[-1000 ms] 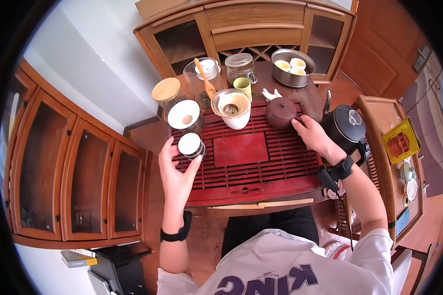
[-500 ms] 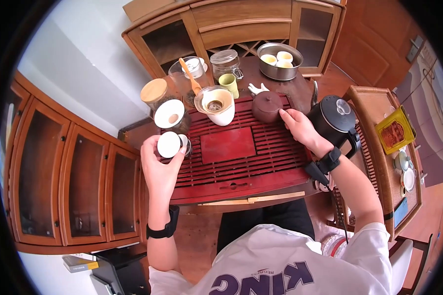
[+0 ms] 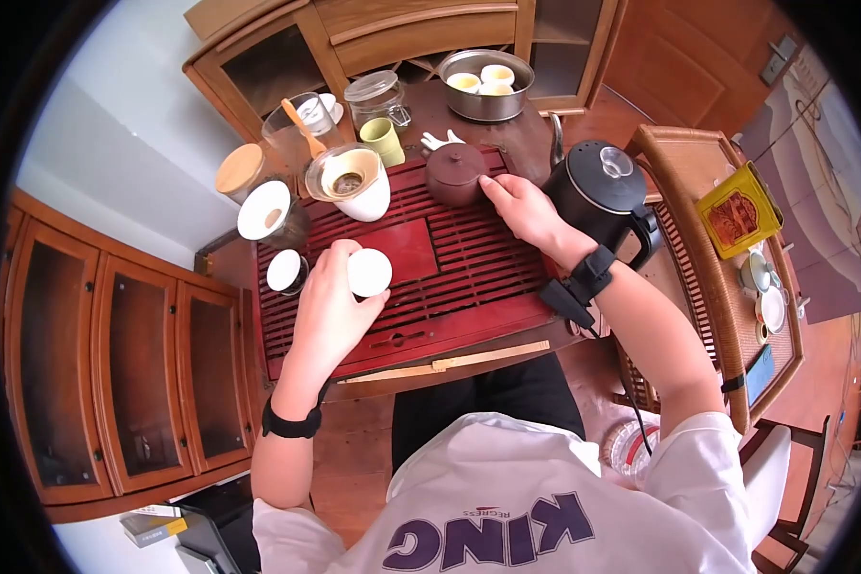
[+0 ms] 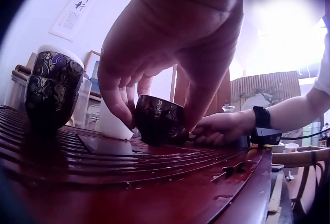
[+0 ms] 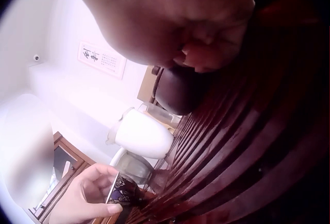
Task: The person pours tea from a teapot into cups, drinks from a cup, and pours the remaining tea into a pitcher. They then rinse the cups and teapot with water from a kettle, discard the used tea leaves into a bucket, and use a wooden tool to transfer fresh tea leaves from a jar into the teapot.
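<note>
My left hand (image 3: 327,311) grips a small teacup (image 3: 369,273), white inside and dark with a silvery pattern outside. In the left wrist view this cup (image 4: 159,118) is upright, close over the slatted red tea tray (image 3: 478,277). Left of that hand stand stacked patterned teacups (image 4: 51,87); from the head only the white top cup (image 3: 285,272) shows well. My right hand (image 3: 531,215) pinches the handle of a brown lidded teapot (image 3: 453,174) at the tray's back right. The right wrist view shows curled fingers (image 5: 206,54) beside the teapot (image 5: 178,91).
Behind the tray's left part stand a white pitcher with a filter on top (image 3: 362,196), jars (image 3: 275,215) and a green cup (image 3: 382,142). A steel bowl of cups (image 3: 488,91) sits at the back. A black kettle (image 3: 598,187) is close by my right forearm.
My left hand has taken a teacup from the stack and carried it right, over the tray. My right hand has stayed at the teapot's handle. The head view has shifted.
</note>
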`<state>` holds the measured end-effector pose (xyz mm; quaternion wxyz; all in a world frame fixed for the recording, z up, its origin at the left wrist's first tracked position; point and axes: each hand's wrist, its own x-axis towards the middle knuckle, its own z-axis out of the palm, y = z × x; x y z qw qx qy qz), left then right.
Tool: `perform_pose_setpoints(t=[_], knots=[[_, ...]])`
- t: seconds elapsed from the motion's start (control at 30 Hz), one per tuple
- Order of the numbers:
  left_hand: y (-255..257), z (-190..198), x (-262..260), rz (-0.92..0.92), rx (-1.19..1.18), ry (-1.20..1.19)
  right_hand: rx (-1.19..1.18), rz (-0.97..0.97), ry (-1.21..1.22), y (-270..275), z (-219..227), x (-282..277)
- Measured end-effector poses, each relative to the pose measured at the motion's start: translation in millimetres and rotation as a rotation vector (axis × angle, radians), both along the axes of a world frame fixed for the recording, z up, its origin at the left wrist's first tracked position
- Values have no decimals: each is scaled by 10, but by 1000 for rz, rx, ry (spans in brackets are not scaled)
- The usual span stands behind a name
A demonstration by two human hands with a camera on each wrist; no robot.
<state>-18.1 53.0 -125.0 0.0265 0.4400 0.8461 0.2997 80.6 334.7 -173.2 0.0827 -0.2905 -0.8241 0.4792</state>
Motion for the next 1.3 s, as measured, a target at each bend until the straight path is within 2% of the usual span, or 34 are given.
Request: perform_pose_setpoints(t=[0.3,0.4,0.47,0.53,0.6,0.67,0.77,0.8,0.87,0.9,0.97,1.07,1.2,1.3], knots=[[-67,-93,-161,62,-29,-49,21,9,93,16,-87,-9],[-80,-90,-136,22,0,-85,44,37,61,34,-66,-7],[-90,-79,-90,20,-20,62,62,31,84,24,-67,1],[-124,-76,-67,75,-69,106,71,26,68,9,-33,16],[-179,30,-15,54,-55,176,57,24,82,2,-44,19],[-206,290,56,146,42,26,47,20,87,7,-46,9],[-363,358,-184,292,156,140,48,22,61,2,-55,23],[-411,352,-253,322,116,244,49,25,71,0,-56,21],[-562,213,-455,271,-61,417,52,26,82,11,-50,19],[-574,209,-475,269,-61,417,46,29,79,14,-53,19],[-575,216,-509,347,-269,91,42,31,81,16,-62,10],[-581,223,-612,272,-250,-44,37,22,86,2,-58,16],[-558,227,-616,254,-184,-58,37,20,94,-34,0,39],[-574,250,-613,302,7,-155,37,20,94,-17,-18,31]])
